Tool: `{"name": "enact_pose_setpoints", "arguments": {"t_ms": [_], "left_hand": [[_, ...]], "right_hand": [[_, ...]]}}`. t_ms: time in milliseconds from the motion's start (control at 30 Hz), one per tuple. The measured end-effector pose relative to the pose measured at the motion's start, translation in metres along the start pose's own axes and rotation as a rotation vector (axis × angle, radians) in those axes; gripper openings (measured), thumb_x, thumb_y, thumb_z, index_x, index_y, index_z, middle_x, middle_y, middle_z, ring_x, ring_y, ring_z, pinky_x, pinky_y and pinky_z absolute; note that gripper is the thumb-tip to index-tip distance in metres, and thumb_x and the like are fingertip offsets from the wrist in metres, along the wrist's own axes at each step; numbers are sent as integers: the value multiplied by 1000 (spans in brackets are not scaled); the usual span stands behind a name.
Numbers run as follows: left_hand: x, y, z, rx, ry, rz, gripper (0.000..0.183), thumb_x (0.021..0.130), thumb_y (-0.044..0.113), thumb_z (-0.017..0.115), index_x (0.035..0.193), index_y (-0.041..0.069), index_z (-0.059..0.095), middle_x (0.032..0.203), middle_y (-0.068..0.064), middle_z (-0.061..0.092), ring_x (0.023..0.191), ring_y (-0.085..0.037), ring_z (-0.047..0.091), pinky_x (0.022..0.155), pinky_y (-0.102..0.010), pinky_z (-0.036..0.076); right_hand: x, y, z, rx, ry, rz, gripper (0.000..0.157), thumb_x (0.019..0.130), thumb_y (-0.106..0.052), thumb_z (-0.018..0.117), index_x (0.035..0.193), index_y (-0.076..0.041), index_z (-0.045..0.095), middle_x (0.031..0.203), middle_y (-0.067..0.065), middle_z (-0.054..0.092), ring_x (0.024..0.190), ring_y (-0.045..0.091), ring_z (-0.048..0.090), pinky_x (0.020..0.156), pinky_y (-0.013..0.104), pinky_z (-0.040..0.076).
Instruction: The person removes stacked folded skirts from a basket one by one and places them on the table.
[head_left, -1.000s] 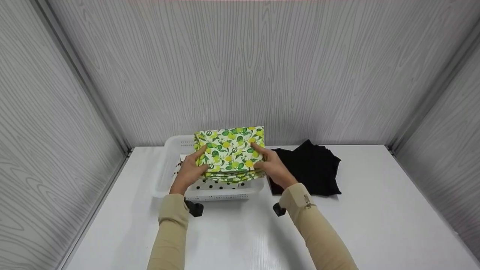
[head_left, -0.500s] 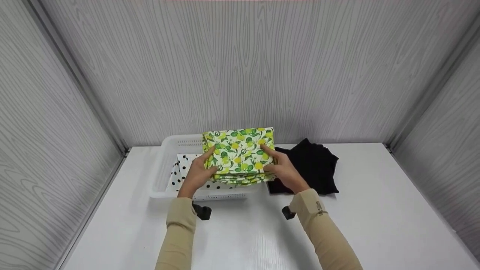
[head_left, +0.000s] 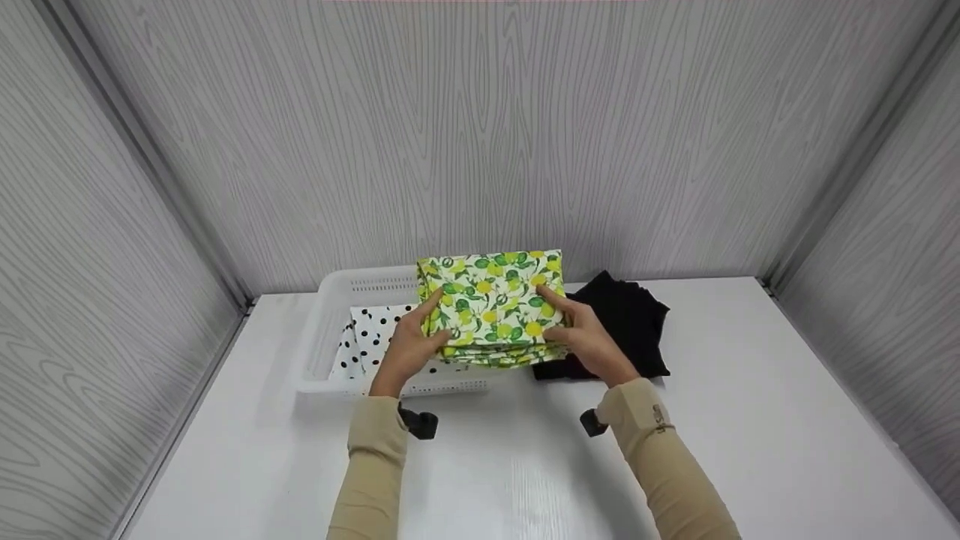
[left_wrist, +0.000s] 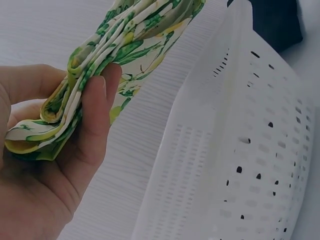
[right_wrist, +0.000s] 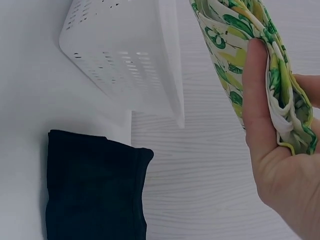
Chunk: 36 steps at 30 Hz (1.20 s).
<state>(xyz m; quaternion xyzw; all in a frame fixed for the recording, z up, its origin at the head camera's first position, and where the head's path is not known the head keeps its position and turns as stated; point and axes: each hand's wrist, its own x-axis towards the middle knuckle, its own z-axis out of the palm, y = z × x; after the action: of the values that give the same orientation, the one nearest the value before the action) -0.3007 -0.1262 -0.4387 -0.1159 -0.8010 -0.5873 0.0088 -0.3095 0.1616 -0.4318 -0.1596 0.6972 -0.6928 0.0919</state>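
Note:
A folded cloth with a lemon-and-leaf print (head_left: 495,300) is held up above the basket's right part. My left hand (head_left: 411,346) grips its left edge, and my right hand (head_left: 592,341) grips the right edge. In the left wrist view, thumb and fingers of the left hand (left_wrist: 60,130) pinch several layers of the cloth (left_wrist: 125,45). The right wrist view has the right hand (right_wrist: 280,165) pinching the opposite end of the cloth (right_wrist: 235,55). Below stands a white plastic basket (head_left: 319,330), with a black-dotted white cloth (head_left: 367,341) lying in it, partly hidden by the left hand.
A folded black cloth (head_left: 630,322) lies on the white table (head_left: 750,390), right of the basket. Grey wood-grain panels (head_left: 480,135) rise behind and at both sides. A small black wrist camera (head_left: 421,424) sits under each cuff.
Both hands have carried the lemon-print cloth to the right, uncovering more of the dotted cloth in the basket. Their grip looks the same. The view has shifted slightly.

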Motion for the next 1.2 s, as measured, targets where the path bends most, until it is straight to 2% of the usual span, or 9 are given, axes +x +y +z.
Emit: {"name": "enact_pose_setpoints", "arguments": {"t_ms": [33, 300, 500, 700, 800, 867, 967, 1067, 1200], "left_hand": [[0, 0, 2, -2, -3, 7, 70, 97, 3, 61, 160, 9, 30, 163, -17, 27, 151, -35, 20, 120, -54, 19], [-1, -1, 17, 9, -38, 11, 71, 96, 5, 61, 160, 10, 31, 163, -16, 29, 151, -35, 20, 119, -55, 21], [-2, 3, 23, -5, -46, 37, 69, 97, 4, 61, 160, 9, 32, 162, -17, 30, 150, -35, 25, 119, -54, 22], [-7, 4, 31, -1, -68, 45, 70, 97, 5, 61, 160, 9, 31, 162, -18, 29, 147, -36, 30, 111, -54, 35], [-9, 5, 37, -17, -80, 31, 71, 97, 6, 62, 160, 10, 30, 163, -16, 29, 148, -35, 28, 112, -54, 34], [-11, 6, 42, -35, -91, 25, 72, 95, 6, 62, 160, 9, 30, 163, -16, 28, 150, -34, 24, 116, -52, 29], [-10, 8, 50, -57, -118, 34, 73, 94, 6, 62, 160, 8, 30, 163, -14, 28, 151, -32, 21, 118, -51, 25], [-10, 9, 58, -56, -143, 45, 72, 94, 6, 62, 159, 8, 31, 163, -12, 28, 151, -30, 23, 117, -49, 27], [-15, 6, 66, -63, -156, 56, 72, 94, 5, 63, 159, 8, 32, 164, -9, 29, 149, -29, 27, 116, -46, 30]], "right_hand": [[-2, 0, -2, 14, 4, 4, 78, 88, 16, 52, 159, -10, 32, 153, 18, 44, 92, 17, 61, 74, 26, 53], [-16, 6, -15, -1, -8, -3, 78, 90, 15, 52, 160, -11, 30, 164, 8, 27, 103, 22, 55, 74, 26, 51], [-20, 8, -24, -75, -16, -68, 75, 91, 15, 52, 159, -7, 29, 167, 9, 21, 136, 24, 30, 70, 25, 48], [-30, 9, -32, -116, -8, -83, 74, 91, 15, 54, 159, -4, 29, 166, 11, 22, 150, 26, 17, 72, 24, 49], [-36, 9, -37, -125, 0, -88, 74, 91, 15, 54, 158, -4, 29, 166, 12, 22, 153, 26, 8, 78, 23, 50], [-41, 9, -40, -117, -1, -82, 74, 91, 16, 53, 158, -3, 28, 166, 12, 21, 153, 26, 9, 80, 23, 50], [-51, 9, -47, -88, 10, -62, 75, 91, 17, 53, 159, -3, 27, 166, 12, 19, 150, 23, 21, 83, 23, 50], [-59, 10, -53, -55, 27, -37, 76, 91, 18, 52, 159, -3, 26, 166, 12, 21, 134, 19, 46, 86, 24, 52], [-69, 14, -60, -37, 27, -15, 76, 92, 16, 53, 159, -5, 26, 164, 14, 24, 114, 14, 61, 88, 26, 54]]}}
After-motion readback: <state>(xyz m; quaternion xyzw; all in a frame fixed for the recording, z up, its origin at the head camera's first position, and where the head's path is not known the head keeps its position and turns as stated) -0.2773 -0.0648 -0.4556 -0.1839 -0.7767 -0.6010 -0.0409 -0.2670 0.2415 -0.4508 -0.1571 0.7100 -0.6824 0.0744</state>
